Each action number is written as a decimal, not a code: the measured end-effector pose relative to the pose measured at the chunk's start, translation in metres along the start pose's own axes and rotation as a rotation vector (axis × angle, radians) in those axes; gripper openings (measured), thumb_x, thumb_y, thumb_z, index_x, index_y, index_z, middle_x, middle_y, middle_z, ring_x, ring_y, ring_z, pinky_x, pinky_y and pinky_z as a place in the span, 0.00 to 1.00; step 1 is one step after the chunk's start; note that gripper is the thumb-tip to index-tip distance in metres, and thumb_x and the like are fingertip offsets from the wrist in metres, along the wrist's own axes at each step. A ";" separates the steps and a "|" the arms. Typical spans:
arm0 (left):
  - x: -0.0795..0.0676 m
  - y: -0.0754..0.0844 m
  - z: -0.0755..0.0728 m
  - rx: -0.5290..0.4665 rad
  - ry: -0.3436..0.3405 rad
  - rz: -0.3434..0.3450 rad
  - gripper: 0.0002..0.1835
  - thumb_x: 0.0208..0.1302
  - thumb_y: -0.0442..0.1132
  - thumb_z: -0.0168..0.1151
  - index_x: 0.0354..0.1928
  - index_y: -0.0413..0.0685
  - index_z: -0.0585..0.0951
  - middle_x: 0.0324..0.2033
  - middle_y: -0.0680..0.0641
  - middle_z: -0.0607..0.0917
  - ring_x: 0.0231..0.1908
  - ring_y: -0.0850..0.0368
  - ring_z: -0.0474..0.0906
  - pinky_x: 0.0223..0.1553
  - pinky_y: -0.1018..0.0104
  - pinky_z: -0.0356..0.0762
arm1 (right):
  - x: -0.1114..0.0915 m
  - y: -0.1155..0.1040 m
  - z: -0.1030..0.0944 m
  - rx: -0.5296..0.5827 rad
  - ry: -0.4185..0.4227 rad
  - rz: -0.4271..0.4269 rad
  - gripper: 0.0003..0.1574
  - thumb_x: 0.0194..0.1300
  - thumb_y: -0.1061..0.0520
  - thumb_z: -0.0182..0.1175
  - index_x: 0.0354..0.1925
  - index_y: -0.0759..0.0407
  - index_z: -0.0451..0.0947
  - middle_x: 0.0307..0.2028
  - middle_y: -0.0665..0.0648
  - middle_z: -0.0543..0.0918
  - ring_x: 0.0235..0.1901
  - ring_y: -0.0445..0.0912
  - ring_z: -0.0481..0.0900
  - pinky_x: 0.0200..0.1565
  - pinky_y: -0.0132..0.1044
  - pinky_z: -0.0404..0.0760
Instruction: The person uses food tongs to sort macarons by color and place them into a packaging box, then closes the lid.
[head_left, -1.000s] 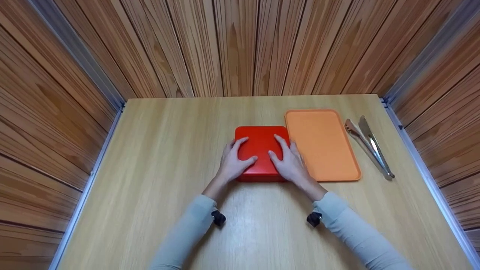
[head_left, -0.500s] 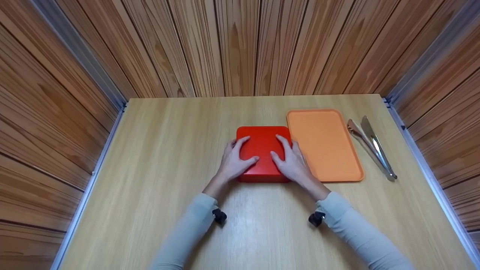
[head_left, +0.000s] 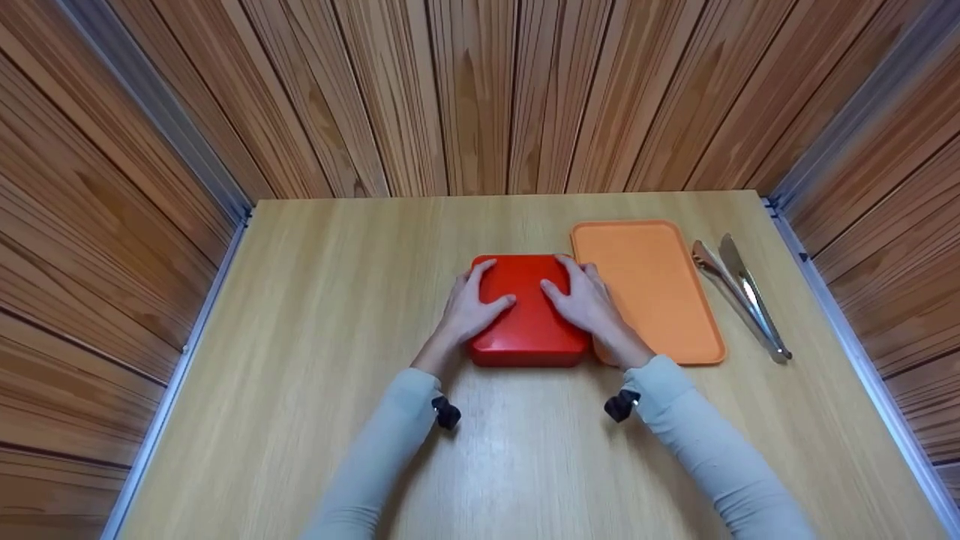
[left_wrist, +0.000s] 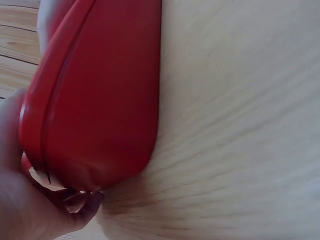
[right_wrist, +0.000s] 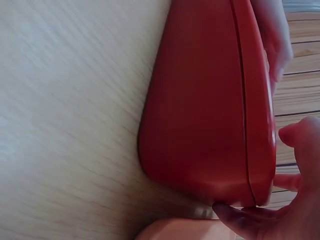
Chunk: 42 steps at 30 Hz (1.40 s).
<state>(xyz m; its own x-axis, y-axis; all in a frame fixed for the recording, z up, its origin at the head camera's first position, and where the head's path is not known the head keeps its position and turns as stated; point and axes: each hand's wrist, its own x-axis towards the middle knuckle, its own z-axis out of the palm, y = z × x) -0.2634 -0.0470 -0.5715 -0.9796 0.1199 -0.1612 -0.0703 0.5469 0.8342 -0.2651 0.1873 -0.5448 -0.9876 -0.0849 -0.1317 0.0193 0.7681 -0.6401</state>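
A red lidded box (head_left: 529,341) stands on the table, and a thin seam between lid and body shows in both wrist views. My left hand (head_left: 466,309) grips its left side, fingers around the side and thumb on the lid. My right hand (head_left: 589,304) grips the opposite side, with its thumb over the lid. In the left wrist view, fingertips (left_wrist: 90,207) touch the box's side (left_wrist: 107,90) near its rear corner. Below the seam, a right-hand finger (right_wrist: 230,215) touches the box (right_wrist: 195,110) in the right wrist view. The box's contents are hidden.
An orange tray (head_left: 649,292) lies right beside the box, partly behind my right hand and wrist. Farther right, metal tongs (head_left: 742,296) lie near the table's right edge. Wood-panelled walls (head_left: 480,97) enclose the table (head_left: 337,300) at the back and sides.
Both hands have slid a little toward the box's far edge, baring more of its front corners. The wrists have moved forward too. The tray and tongs stay in place.
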 end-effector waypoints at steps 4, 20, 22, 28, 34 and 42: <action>0.002 -0.003 0.002 -0.012 0.008 0.013 0.45 0.75 0.57 0.72 0.89 0.69 0.63 0.87 0.40 0.64 0.83 0.37 0.66 0.84 0.33 0.71 | 0.004 0.000 0.002 -0.024 0.015 0.002 0.49 0.84 0.38 0.61 0.90 0.50 0.57 0.81 0.74 0.68 0.74 0.71 0.74 0.75 0.70 0.79; 0.000 -0.011 0.004 -0.042 0.052 0.022 0.47 0.70 0.56 0.77 0.88 0.70 0.66 0.87 0.39 0.64 0.83 0.35 0.66 0.83 0.31 0.71 | 0.000 0.004 0.026 -0.105 0.179 -0.041 0.48 0.82 0.36 0.62 0.88 0.53 0.64 0.73 0.75 0.74 0.59 0.68 0.83 0.63 0.63 0.87; 0.000 -0.011 0.004 -0.039 0.052 0.025 0.47 0.70 0.57 0.77 0.88 0.70 0.66 0.87 0.39 0.64 0.83 0.35 0.66 0.84 0.31 0.71 | -0.001 0.004 0.025 -0.107 0.182 -0.039 0.48 0.82 0.36 0.62 0.88 0.53 0.64 0.72 0.75 0.75 0.58 0.68 0.83 0.63 0.63 0.88; 0.002 -0.009 0.005 -0.042 0.065 0.019 0.47 0.71 0.57 0.76 0.88 0.70 0.66 0.87 0.39 0.64 0.83 0.35 0.66 0.84 0.31 0.71 | 0.002 0.004 0.022 -0.117 0.177 -0.041 0.47 0.82 0.36 0.61 0.88 0.52 0.63 0.71 0.75 0.75 0.58 0.67 0.82 0.63 0.63 0.88; 0.006 -0.004 0.004 -0.037 0.066 0.012 0.47 0.71 0.57 0.75 0.88 0.68 0.65 0.86 0.39 0.65 0.82 0.36 0.68 0.84 0.32 0.71 | 0.012 0.007 0.019 -0.084 0.146 -0.020 0.47 0.83 0.35 0.60 0.89 0.49 0.62 0.70 0.73 0.75 0.58 0.66 0.80 0.61 0.61 0.85; 0.006 -0.005 0.001 -0.012 0.040 -0.006 0.46 0.73 0.56 0.74 0.89 0.68 0.64 0.88 0.39 0.63 0.85 0.35 0.64 0.85 0.31 0.69 | 0.015 0.009 0.017 -0.051 0.087 -0.022 0.48 0.83 0.35 0.60 0.89 0.48 0.61 0.74 0.72 0.73 0.66 0.68 0.78 0.70 0.65 0.82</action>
<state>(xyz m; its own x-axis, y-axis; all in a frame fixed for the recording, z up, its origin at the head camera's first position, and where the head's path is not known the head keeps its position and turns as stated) -0.2689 -0.0480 -0.5773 -0.9859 0.0830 -0.1451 -0.0783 0.5374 0.8397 -0.2767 0.1823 -0.5655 -0.9975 -0.0483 -0.0508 -0.0080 0.7983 -0.6022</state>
